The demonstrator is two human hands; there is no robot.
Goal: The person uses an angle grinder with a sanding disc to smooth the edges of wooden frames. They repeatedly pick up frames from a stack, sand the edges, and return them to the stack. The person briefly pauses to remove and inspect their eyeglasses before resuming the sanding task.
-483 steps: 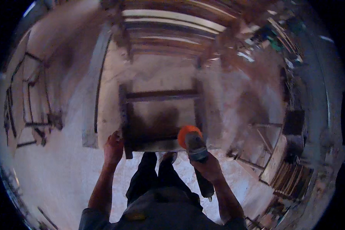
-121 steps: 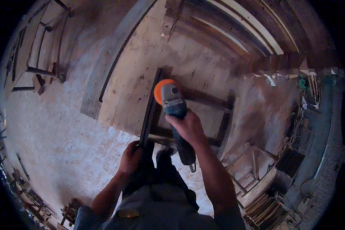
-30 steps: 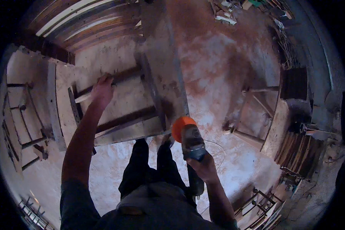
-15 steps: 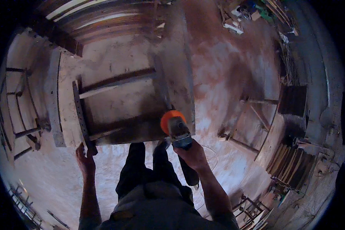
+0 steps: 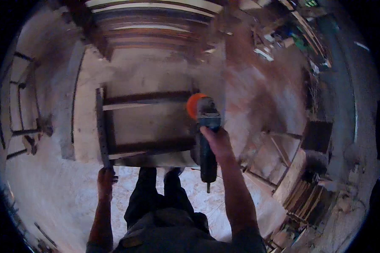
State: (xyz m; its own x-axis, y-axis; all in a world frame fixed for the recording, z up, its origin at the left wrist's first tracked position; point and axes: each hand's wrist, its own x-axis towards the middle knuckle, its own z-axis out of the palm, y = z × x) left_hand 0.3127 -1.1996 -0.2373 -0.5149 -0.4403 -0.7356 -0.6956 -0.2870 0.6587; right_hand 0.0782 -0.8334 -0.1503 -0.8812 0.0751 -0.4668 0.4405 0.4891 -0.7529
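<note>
Power tool point(image 5: 208, 122) and wooden frame point(image 5: 100, 126)
Right hand point(image 5: 219, 143) clamped on tool; left hand point(image 5: 105, 184) at frame's near-left end, grip unclear; best worked disc point(image 5: 194, 105) flat, pressure even

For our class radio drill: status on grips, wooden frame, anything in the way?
Left grip at near left end of wooden frame. Right grip around power tool, orange disc by right rail, contact unclear. Tool partly hides rail.
</note>
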